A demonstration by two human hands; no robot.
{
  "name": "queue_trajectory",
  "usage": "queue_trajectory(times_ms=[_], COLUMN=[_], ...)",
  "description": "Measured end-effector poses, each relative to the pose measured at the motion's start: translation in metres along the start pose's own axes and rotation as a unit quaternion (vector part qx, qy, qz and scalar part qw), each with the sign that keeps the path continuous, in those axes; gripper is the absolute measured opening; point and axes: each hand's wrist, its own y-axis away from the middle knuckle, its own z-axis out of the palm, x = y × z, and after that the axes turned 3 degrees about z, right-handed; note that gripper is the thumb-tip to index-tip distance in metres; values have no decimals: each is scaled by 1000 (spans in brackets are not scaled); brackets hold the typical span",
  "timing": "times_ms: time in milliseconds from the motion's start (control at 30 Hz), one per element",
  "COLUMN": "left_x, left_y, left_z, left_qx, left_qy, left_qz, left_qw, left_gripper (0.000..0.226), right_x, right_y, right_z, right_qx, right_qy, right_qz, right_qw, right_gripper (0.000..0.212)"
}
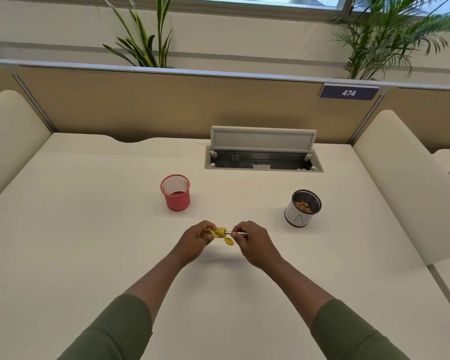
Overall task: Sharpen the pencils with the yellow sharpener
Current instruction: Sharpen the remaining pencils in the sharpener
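Note:
Above the middle of the white desk, my left hand (198,239) grips the yellow sharpener (220,233). Its small yellow lid (228,241) hangs open below it. My right hand (249,240) pinches a thin pencil (237,233) whose tip sits in the sharpener's right side. Most of the pencil is hidden by my fingers.
A red mesh cup (175,192) stands behind my left hand. A black-and-white mesh cup (302,207) holding brown shavings stands at the right. An open cable hatch (264,158) lies at the desk's back. Cream partitions (405,183) flank the desk.

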Motion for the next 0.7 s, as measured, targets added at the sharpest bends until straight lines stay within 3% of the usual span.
queue_trajectory(times_ms=[267, 400, 567, 700], left_x=[-1, 4, 8, 7], left_y=[2, 1, -1, -2], left_z=[-6, -10, -15, -13], left_qx=[-27, -53, -78, -70], left_qy=[18, 9, -8, -32], left_qz=[-26, -31, -34, -14], left_qw=[999, 998, 996, 997], left_gripper=[18, 21, 26, 25], right_x=[13, 15, 20, 21], right_y=[-1, -2, -1, -3], right_z=[-2, -8, -12, -7], right_qx=[5, -39, -23, -15], right_qy=[114, 162, 272, 253], right_qz=[-130, -132, -254, -226], right_qw=[985, 977, 928, 941], right_gripper=[28, 34, 25, 27])
